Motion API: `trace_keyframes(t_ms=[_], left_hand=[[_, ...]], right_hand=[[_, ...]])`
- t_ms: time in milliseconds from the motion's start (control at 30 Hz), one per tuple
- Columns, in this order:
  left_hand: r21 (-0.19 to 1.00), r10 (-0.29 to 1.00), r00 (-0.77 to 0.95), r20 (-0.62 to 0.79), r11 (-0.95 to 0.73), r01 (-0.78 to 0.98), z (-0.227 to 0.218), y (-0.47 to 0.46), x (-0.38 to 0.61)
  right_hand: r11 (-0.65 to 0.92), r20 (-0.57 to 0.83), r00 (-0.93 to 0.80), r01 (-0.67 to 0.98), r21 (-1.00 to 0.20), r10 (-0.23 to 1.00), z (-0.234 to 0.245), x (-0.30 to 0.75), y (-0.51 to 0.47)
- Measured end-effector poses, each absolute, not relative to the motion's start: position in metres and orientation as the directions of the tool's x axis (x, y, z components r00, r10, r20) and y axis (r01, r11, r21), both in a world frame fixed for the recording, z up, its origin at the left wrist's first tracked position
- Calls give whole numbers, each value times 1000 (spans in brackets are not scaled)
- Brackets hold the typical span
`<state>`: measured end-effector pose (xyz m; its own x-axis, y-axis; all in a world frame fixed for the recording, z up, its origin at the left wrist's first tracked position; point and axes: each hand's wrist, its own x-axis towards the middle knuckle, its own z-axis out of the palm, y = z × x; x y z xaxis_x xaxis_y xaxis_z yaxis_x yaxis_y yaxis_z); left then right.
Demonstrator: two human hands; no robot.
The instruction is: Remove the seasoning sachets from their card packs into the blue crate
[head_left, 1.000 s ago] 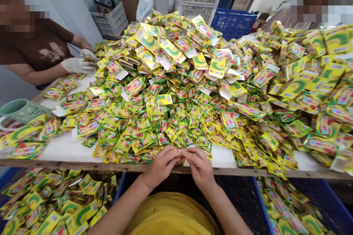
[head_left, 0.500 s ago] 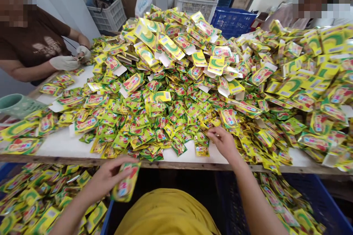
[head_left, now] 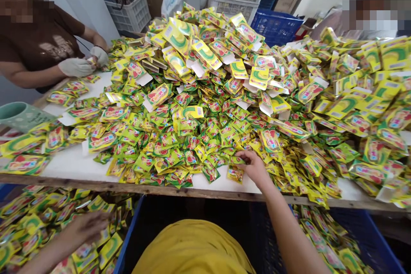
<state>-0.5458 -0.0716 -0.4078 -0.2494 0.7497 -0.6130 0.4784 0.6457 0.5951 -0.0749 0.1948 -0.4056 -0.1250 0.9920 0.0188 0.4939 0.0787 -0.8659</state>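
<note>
A big heap of small yellow-green sachets (head_left: 199,137) and larger yellow cards (head_left: 205,53) covers the white table (head_left: 70,171). My right hand (head_left: 254,165) rests on the near edge of the heap, its fingers curled round a small sachet (head_left: 238,159). One more sachet (head_left: 235,174) lies just below that hand on the bare table. My left hand (head_left: 85,227) is low at the left, blurred, over a blue bin (head_left: 126,239) full of filled packets (head_left: 38,227). What its fingers hold, if anything, does not show.
A person with white gloves (head_left: 77,67) works at the table's far left, and another sits at the far right (head_left: 340,23). A mint mug (head_left: 19,115) stands at the left edge. White crates (head_left: 128,13) and a blue crate (head_left: 276,25) stand behind. Another blue bin (head_left: 382,248) sits lower right.
My left hand carried a filled packet down to the left bin and no longer shows it. My right hand reached from the table edge into the heap and closed on a sachet.
</note>
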Motion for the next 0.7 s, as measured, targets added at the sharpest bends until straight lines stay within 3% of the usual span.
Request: trace_keyframes(t_ms=[67,200,300,400,467,700], left_hand=[[746,773,40,-633,595,300,-368,-31,-500],[893,815,370,-447,434,121,-321,43,-395],[925,892,318,-321,368,-99,-323,91,-320],[907,942,94,-323,336,-254,-341,126,-263],[892,940,25,-341,332,-305,-353,138,-242],[778,864,199,-462,502,-378,-364,129,-234]], right_hand=[[56,23,-74,468,-882,997,-402,-75,190],[-13,0,35,370,-929,999,-389,-74,175],[-121,-128,-19,211,-970,992,-374,-78,159],[-232,-235,-78,43,-972,969,-362,-88,142],[-230,-230,-49,3,-973,972,-358,-94,131],[-180,-171,-143,-52,-982,975,-359,-79,120]])
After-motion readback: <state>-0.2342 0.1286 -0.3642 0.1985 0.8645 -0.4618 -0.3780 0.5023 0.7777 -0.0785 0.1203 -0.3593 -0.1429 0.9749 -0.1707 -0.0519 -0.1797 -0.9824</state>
